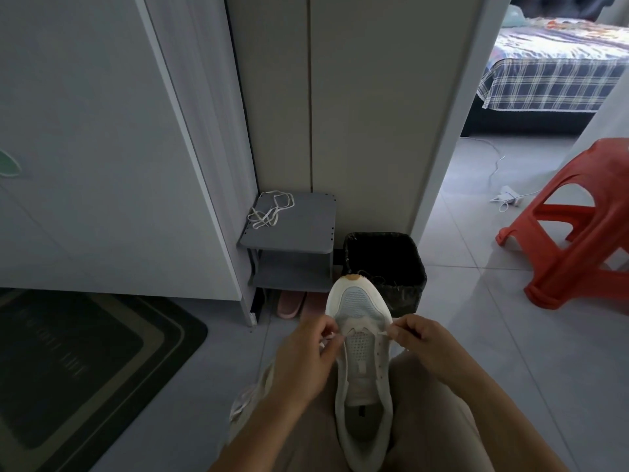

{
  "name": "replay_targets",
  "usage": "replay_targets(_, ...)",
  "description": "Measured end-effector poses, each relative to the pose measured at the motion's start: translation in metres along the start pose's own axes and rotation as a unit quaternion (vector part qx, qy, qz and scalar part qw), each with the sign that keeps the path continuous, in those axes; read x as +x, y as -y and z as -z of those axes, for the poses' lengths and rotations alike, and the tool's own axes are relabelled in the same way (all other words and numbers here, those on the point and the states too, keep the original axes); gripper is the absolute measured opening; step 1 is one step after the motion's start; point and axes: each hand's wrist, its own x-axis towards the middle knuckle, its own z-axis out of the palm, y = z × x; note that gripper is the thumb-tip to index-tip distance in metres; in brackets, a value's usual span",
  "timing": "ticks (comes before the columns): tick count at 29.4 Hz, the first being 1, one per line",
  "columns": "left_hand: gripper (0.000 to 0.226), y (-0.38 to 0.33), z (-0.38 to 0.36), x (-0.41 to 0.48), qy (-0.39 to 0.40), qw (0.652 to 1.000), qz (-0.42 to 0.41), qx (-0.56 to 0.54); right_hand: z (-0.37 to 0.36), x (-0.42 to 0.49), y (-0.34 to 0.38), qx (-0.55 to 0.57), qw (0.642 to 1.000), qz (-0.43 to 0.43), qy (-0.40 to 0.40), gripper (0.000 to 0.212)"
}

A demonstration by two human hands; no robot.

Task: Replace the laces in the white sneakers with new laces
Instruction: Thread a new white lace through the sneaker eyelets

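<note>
A white sneaker (361, 356) lies on my lap, toe pointing away from me. A white lace (360, 328) crosses its lowest eyelets near the toe; the eyelets further back are bare. My left hand (306, 356) pinches the lace end on the shoe's left side. My right hand (425, 342) pinches the other end (384, 333) on the right side. A second white sneaker (248, 396) lies on the floor by my left leg, mostly hidden behind my left arm. A loose white lace (270, 209) lies tangled on top of the grey shelf (299, 226).
A black-lined waste bin (384, 267) stands just beyond the shoe's toe. Pink slippers (292, 303) sit under the grey shelf. A red plastic stool (575, 226) is at the right, a dark doormat (85, 362) at the left. White cabinets rise ahead.
</note>
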Motion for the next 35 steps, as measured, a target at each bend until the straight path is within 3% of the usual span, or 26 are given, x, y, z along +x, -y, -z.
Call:
replay_targets(7, 0.022, -0.013, -0.007, 0.006, -0.028, 0.998, 0.053, 0.027, -0.009, 0.002, 0.005, -0.121, 0.986, 0.111, -0.021, 0.011)
replay_targets(13, 0.024, -0.018, -0.015, 0.013, -0.055, 0.998, 0.026, 0.034, -0.012, 0.01, -0.006, -0.283, 0.921, 0.245, -0.113, 0.021)
replay_targets(15, 0.026, -0.019, -0.017, 0.013, -0.057, 0.998, 0.027, 0.024, -0.009, 0.01, -0.004, -0.33, 0.889, 0.284, -0.138, 0.005)
replay_targets(17, 0.029, -0.02, -0.019, 0.013, -0.057, 0.998, 0.028, 0.022, -0.008, 0.01, -0.001, -0.357, 0.87, 0.304, -0.154, 0.01)
replay_targets(20, 0.027, -0.022, -0.021, 0.014, -0.054, 0.998, 0.034, 0.005, -0.011, 0.011, -0.002, -0.354, 0.879, 0.279, -0.156, 0.017)
replay_targets(22, 0.029, -0.023, -0.022, 0.015, -0.053, 0.997, 0.05, -0.024, -0.013, 0.011, -0.002, -0.322, 0.912, 0.224, -0.122, 0.01)
replay_targets(24, 0.032, -0.024, -0.022, 0.015, -0.048, 0.994, 0.071, -0.061, -0.01, 0.011, 0.004, -0.214, 0.967, 0.125, -0.051, 0.007)
replay_targets(26, 0.033, -0.025, -0.022, 0.016, -0.04, 0.99, 0.096, -0.095, -0.008, 0.011, 0.008, -0.075, 0.997, 0.022, 0.023, 0.015)
replay_targets(29, 0.034, -0.024, -0.02, 0.017, -0.035, 0.978, 0.141, -0.15, -0.006, 0.01, 0.01, 0.011, 0.998, -0.036, 0.044, 0.017)
replay_targets(35, 0.016, -0.004, 0.004, 0.013, 0.037, 0.962, 0.184, -0.196, 0.002, 0.006, 0.008, -0.055, 0.998, -0.008, 0.029, 0.013)
